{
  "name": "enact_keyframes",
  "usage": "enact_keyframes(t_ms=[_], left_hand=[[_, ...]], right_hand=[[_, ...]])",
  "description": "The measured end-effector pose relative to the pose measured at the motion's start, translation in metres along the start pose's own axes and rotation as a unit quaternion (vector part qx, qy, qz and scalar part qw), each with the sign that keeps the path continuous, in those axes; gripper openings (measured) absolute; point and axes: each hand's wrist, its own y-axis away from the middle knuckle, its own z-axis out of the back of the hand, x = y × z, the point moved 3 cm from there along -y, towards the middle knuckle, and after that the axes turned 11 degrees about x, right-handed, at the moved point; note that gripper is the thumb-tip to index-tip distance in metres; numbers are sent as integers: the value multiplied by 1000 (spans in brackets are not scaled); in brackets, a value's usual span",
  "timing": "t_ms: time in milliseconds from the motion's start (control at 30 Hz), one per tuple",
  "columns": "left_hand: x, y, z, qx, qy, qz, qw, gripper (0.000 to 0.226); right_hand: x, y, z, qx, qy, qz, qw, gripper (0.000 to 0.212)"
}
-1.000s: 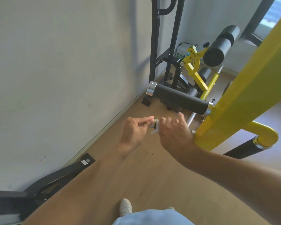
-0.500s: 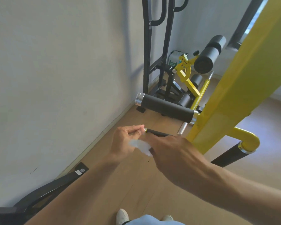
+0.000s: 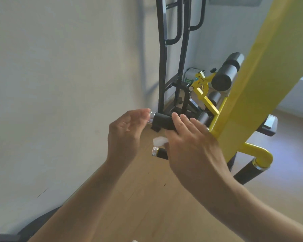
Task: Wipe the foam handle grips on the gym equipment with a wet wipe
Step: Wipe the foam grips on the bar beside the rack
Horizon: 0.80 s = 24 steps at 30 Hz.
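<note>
A thick black foam roller (image 3: 162,121) with a chrome end cap sticks out leftward from the yellow machine frame (image 3: 248,95). My left hand (image 3: 126,131) hovers open by the roller's chrome end, fingers apart and holding nothing. My right hand (image 3: 191,142) reaches over the roller with its fingers stretched along the foam. A white wet wipe (image 3: 159,141) peeks out from under its thumb side. Just below the wipe is a thinner black foam grip (image 3: 161,152) with a chrome tip, mostly hidden by my right hand.
Another black grip (image 3: 247,173) hangs from a yellow elbow at the lower right. A large foam roller (image 3: 226,74) and a black upright rack (image 3: 164,67) stand farther back. A white wall (image 3: 59,84) runs close on the left above the wood floor (image 3: 156,206).
Both hands have risen from the thin grip to the thick roller. My left hand let go of the thin grip's tip and opened. The wipe stays with my right hand.
</note>
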Motion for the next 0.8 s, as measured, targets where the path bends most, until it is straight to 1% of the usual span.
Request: enact_keyframes(t_ms=[33,67,133,167,200,267,300,333,400,467,500,533,567,633,667,700,733,767,800], left_hand=[[0,-1,0,20,-1,2,1000,11],[-1,-1,0,35,-6,9,999,11],[-4,-2,1,42,-30,6,999,10],[-7,-3,2,37,-42,-5,998,10],[-12,-3,4,36,-48,-22,998,12],[-21,1,7,61,-46,-60,995,27],[-24,2,8,73,-48,-72,994,31],[-27,4,9,85,-52,-79,992,32],[-32,8,7,97,-46,-88,990,22],[-36,10,4,84,-10,-84,993,15],[-36,11,4,80,5,-79,994,14],[-37,11,4,77,16,-73,994,15],[-36,11,4,68,22,-65,995,17],[-34,11,4,33,18,-40,998,21],[-33,10,4,18,13,-27,999,25],[-32,10,4,11,7,-19,1000,27],[-31,9,4,8,0,-14,1000,28],[-30,8,4,6,-10,-11,1000,27],[-28,8,3,5,-20,-6,1000,25]], right_hand=[[-1,0,0,-3,-4,11,1000,37],[-3,0,4,-24,-24,18,999,37],[-9,-2,26,-73,-130,22,989,25],[-12,-4,40,-79,-201,13,976,20],[-15,-7,50,-69,-277,3,958,16],[-20,-13,54,-17,-419,-28,907,15],[-20,-15,52,-2,-450,-33,893,16],[-20,-17,48,1,-456,-35,889,17],[-20,-19,42,-4,-452,-40,891,21],[-22,-18,35,7,-466,-43,884,33],[-22,-18,33,13,-483,-50,874,41],[-23,-18,31,19,-516,-65,854,46],[-23,-18,29,28,-567,-80,819,46],[-23,-17,25,71,-680,-84,725,41],[-23,-17,23,89,-706,-78,698,48],[-23,-15,22,94,-711,-78,692,54],[-24,-15,20,81,-703,-80,702,51],[-25,-15,20,56,-694,-92,712,41],[-26,-16,21,23,-683,-105,723,24]])
